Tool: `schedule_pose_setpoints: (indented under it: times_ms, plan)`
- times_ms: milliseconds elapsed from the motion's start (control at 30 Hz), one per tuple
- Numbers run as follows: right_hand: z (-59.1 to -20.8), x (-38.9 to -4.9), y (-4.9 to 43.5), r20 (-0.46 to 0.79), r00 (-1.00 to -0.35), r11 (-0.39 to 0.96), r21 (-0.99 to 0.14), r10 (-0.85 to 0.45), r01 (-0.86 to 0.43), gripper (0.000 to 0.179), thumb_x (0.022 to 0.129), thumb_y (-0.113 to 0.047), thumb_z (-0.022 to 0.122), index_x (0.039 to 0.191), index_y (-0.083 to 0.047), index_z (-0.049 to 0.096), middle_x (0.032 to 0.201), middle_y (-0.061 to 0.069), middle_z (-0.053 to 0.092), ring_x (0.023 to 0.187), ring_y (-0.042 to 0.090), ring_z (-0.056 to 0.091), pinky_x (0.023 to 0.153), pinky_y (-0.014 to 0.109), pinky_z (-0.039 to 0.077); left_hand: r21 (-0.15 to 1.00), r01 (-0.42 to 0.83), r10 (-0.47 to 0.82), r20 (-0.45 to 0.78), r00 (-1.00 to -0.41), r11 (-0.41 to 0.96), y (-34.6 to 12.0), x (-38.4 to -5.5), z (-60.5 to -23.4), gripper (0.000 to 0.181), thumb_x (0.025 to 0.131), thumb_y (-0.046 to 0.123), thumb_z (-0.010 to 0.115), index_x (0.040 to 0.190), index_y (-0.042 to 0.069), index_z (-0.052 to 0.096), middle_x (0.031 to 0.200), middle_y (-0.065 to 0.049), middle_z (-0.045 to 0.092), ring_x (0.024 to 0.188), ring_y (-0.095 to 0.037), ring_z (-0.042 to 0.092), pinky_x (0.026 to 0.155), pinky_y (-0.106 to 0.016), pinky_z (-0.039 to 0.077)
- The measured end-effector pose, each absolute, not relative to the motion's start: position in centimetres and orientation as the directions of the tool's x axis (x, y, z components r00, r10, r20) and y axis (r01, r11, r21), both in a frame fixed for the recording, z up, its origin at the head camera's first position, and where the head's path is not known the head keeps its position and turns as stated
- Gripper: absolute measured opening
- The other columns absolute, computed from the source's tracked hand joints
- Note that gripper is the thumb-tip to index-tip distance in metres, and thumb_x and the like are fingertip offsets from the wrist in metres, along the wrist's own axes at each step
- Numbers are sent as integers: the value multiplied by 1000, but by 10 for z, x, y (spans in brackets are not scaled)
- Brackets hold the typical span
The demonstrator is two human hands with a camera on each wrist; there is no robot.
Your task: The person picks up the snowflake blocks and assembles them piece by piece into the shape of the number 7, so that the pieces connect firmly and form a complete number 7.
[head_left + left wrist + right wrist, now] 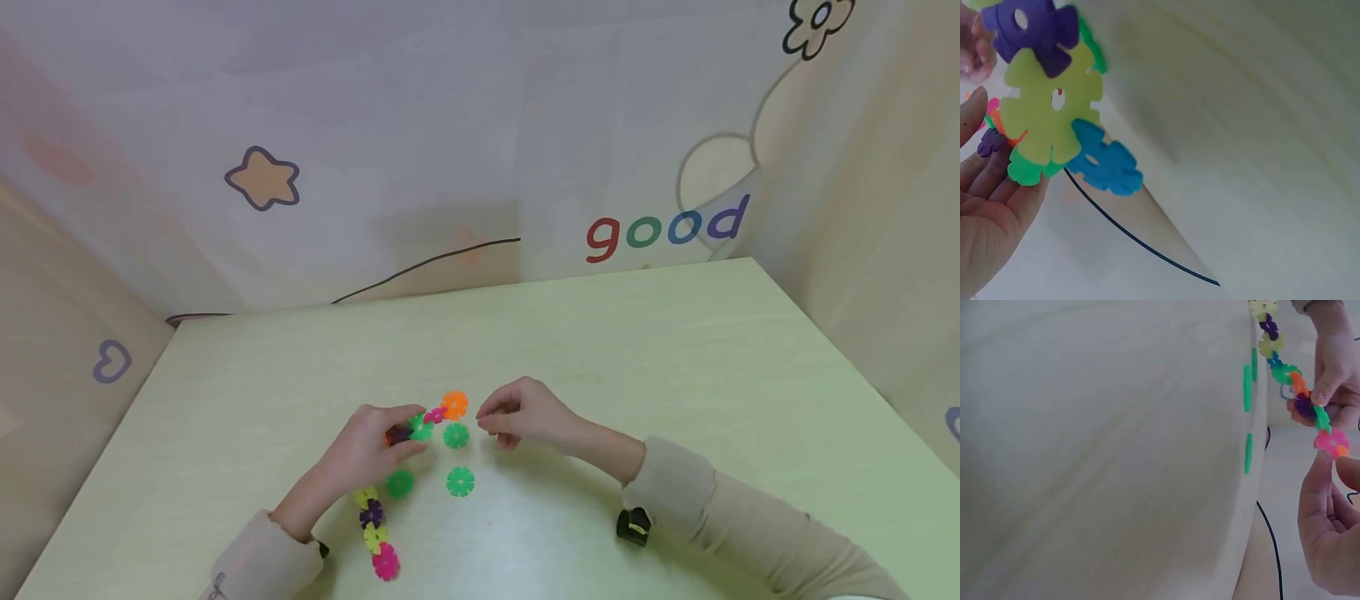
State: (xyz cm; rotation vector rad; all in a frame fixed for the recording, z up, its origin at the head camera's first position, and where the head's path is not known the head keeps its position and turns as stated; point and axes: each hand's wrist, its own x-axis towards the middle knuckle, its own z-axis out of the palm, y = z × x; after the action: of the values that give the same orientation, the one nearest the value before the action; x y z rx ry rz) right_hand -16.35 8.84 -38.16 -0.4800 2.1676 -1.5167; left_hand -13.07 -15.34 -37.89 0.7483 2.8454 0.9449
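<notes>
My left hand (pixel 363 442) pinches a chain of notched, flower-shaped plastic discs between thumb and fingers, at a purple disc (pixel 1304 405) and a green disc (pixel 422 427). Beyond them the chain ends in a pink disc (pixel 1330 442) and an orange disc (pixel 454 405). Its other part hangs toward the near edge, with yellow (pixel 1054 106), blue (pixel 1107 159) and purple discs, down to another pink disc (pixel 386 562). My right hand (pixel 525 412) is just right of the orange disc, fingers bent, thumb and forefinger slightly apart; the head view shows a small gap to the disc.
Three loose green discs lie on the pale table: one (pixel 456 436) below the orange disc, one (pixel 461 482) nearer me, one (pixel 400 483) beside the chain. A printed curtain (pixel 420 167) stands behind the table's far edge. A black wrist device (pixel 633 527) sits under the right sleeve.
</notes>
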Motion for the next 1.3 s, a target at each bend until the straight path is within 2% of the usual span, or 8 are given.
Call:
schedule_pose_setpoints:
  times_ms: [100,367,733,867,1067,1167,1300]
  plan:
    - [-386,-161,89,-149,-826,368,-927,-544,-75,17,80,-7,68,92,4,66,71,14,63,53,16,56,56,29,51,583,400,425,102,-899,707,-157,-132,-379,40,77,11,72,113,-1,62,81,-1,65,67,-9,53,62,-21,48]
    - [-398,-153,86,-14,-755,404,-852,-656,-334,23,74,-7,74,95,0,68,67,-3,57,59,10,56,58,23,47,582,356,373,95,-923,731,-162,-135,-379,40,75,10,74,112,0,62,81,-3,66,67,-10,56,62,-20,49]
    - [-407,-152,76,53,-631,395,-738,-774,-546,36,70,-11,78,103,-2,68,70,2,53,55,3,43,56,17,41,578,400,408,124,-904,711,-164,-137,-377,38,75,9,74,110,-2,61,79,-3,64,64,-10,53,59,-20,48]
    - [-410,-153,72,43,-604,415,-687,-796,-596,37,70,-16,79,104,-5,69,68,-2,51,57,2,40,54,15,37,575,391,405,112,-907,718,-164,-137,-375,38,75,10,74,110,-1,62,80,-3,65,65,-10,53,60,-20,48]
    - [-409,-148,67,11,-590,467,-599,-807,-650,25,74,-16,75,98,-10,71,67,-6,49,61,2,40,55,14,35,578,409,435,102,-895,706,-163,-138,-375,38,76,10,73,110,0,62,80,-3,65,66,-10,54,60,-20,48]
    - [-408,-146,66,-2,-608,481,-615,-794,-625,19,73,-13,75,91,-9,70,69,-6,49,62,2,41,58,15,37,578,433,462,107,-881,692,-163,-138,-375,38,76,10,73,110,-1,61,80,-3,64,66,-10,54,60,-20,48]
    - [-407,-147,65,-17,-622,459,-691,-783,-558,13,71,-5,74,79,-8,64,68,-6,53,62,2,45,61,16,41,578,449,479,111,-871,681,-162,-139,-375,37,76,10,73,110,-2,61,79,-2,64,65,-9,53,60,-20,48]
